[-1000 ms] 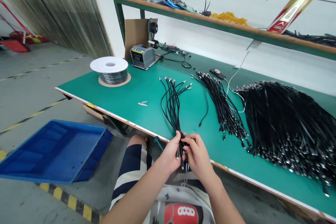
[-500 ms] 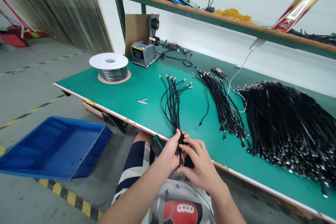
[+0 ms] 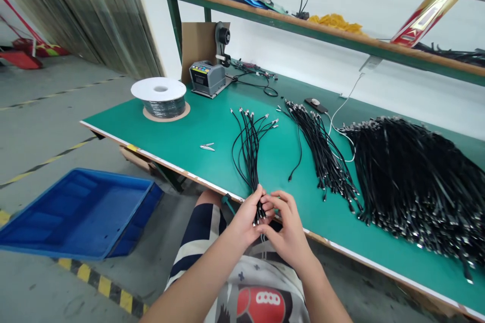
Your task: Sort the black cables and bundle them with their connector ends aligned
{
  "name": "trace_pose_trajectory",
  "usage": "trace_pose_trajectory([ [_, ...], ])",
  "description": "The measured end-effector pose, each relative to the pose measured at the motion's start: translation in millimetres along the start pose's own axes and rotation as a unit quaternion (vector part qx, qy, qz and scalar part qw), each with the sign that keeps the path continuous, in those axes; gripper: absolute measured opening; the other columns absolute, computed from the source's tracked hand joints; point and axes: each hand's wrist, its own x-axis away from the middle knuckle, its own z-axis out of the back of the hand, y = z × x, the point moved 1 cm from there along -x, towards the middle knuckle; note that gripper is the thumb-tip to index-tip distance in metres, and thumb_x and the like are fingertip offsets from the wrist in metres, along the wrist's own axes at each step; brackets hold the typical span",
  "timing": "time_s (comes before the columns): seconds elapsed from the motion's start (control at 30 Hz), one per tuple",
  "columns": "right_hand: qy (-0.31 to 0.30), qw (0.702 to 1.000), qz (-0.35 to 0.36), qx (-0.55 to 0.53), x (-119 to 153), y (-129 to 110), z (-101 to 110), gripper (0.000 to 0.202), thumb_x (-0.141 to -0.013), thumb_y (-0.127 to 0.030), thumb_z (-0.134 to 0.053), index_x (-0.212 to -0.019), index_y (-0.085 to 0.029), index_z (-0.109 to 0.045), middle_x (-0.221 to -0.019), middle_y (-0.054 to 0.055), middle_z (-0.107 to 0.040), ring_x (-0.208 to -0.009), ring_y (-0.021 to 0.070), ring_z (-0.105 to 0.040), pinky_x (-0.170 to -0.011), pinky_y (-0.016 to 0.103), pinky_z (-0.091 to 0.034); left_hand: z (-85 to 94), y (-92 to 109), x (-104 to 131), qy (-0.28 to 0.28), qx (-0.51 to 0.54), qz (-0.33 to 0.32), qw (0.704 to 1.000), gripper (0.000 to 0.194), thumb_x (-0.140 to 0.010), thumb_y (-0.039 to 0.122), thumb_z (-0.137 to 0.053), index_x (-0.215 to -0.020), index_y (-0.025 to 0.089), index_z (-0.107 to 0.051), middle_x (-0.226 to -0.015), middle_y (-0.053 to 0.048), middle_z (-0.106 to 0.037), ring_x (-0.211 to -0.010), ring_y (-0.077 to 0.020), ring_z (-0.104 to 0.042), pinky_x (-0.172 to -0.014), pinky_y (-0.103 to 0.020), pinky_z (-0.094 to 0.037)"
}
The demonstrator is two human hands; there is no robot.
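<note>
My left hand is closed around a bunch of thin black cables at the table's front edge. The far part of the bunch fans out over the green tabletop, with silvery connectors at its tips. Below the left fingers, the near connector ends stick out in a fairly even group. My right hand is curled about these ends from the right, fingertips against the bunch and thumb just beneath; its exact contact is partly hidden. Small silver thread snips lie left of the bunch. A second bunch of black cables rests to the right.
A big pile of black cables covers the right side of the green table. Further left stand a wire spool and a grey tape dispenser. A shelf runs above; a blue bin sits on the floor.
The near cable ends, which hung unevenly with one lower, are now drawn up level. My right hand has moved slightly up and closer to my left fingers.
</note>
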Motion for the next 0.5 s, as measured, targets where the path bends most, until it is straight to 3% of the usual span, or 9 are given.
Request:
trace_pose_trajectory([
  [0.07,0.057,0.995,-0.039,-0.078,4.5,4.6,-1.0,0.041,-0.092,-0.043,-0.069,-0.127,-0.025,-0.060,-0.126,0.013,-0.060,-0.109,0.0254,-0.064,-0.088,0.041,-0.060,-1.1,1.7,4.2,-0.026,0.044,0.013,0.999,0.045,-0.106,0.042,-0.046,-0.069,0.016,-0.050,-0.052,0.008,-0.039,-0.039,-0.0029,-0.038,-0.038,-0.013,-0.029],
  [0.13,0.091,0.963,-0.145,-0.207,6.5,9.9,-2.5,0.040,-0.097,-0.051,-0.060,-0.125,-0.023,-0.061,-0.120,0.013,-0.066,-0.100,0.0226,-0.068,-0.085,0.039,-0.061,-3.0,0.0,10.9,-0.024,0.065,0.026,0.997,0.049,-0.108,0.041,-0.040,-0.066,0.017,-0.047,-0.049,0.009,-0.035,-0.036,-0.0018,-0.033,-0.036,-0.013,-0.024],
  [0.2,0.042,0.893,-0.273,-0.354,4.2,9.9,-4.0,0.049,-0.099,-0.060,-0.050,-0.125,-0.020,-0.062,-0.114,0.014,-0.071,-0.097,0.0231,-0.072,-0.083,0.039,-0.061,-4.7,-7.1,19.2,-0.021,0.037,0.046,0.998,0.049,-0.108,0.038,-0.041,-0.063,0.018,-0.044,-0.046,0.009,-0.034,-0.034,-0.0022,-0.032,-0.036,-0.014,-0.021],
  [0.3,-0.103,0.764,-0.411,-0.486,-4.4,-4.7,-3.0,0.059,-0.095,-0.067,-0.053,-0.120,-0.015,-0.067,-0.108,0.015,-0.076,-0.096,0.0259,-0.074,-0.079,0.037,-0.061,-3.4,-24.7,32.2,-0.011,-0.065,0.074,0.995,0.043,-0.098,0.033,-0.056,-0.060,0.020,-0.042,-0.045,0.006,-0.041,-0.034,-0.0052,-0.037,-0.036,-0.017,-0.023],
  [0.4,-0.137,0.685,-0.456,-0.551,-15.2,-19.9,-0.4,0.047,-0.084,-0.054,-0.076,-0.107,-0.014,-0.071,-0.094,0.010,-0.078,-0.095,0.0250,-0.076,-0.080,0.032,-0.058,3.2,-40.6,45.1,-0.018,-0.138,0.096,0.986,0.041,-0.079,0.038,-0.072,-0.057,0.021,-0.042,-0.045,0.005,-0.046,-0.035,-0.0071,-0.038,-0.036,-0.021,-0.025],
  [0.5,-0.148,0.598,-0.497,-0.612,-28.9,-20.3,-2.0,0.039,-0.074,-0.037,-0.087,-0.100,-0.012,-0.071,-0.077,0.002,-0.074,-0.086,0.0220,-0.076,-0.079,0.030,-0.058,14.1,-49.8,57.0,-0.059,-0.146,0.127,0.979,0.046,-0.065,0.042,-0.079,-0.053,0.022,-0.040,-0.041,0.009,-0.036,-0.033,-0.0056,-0.030,-0.036,-0.022,-0.023],
])
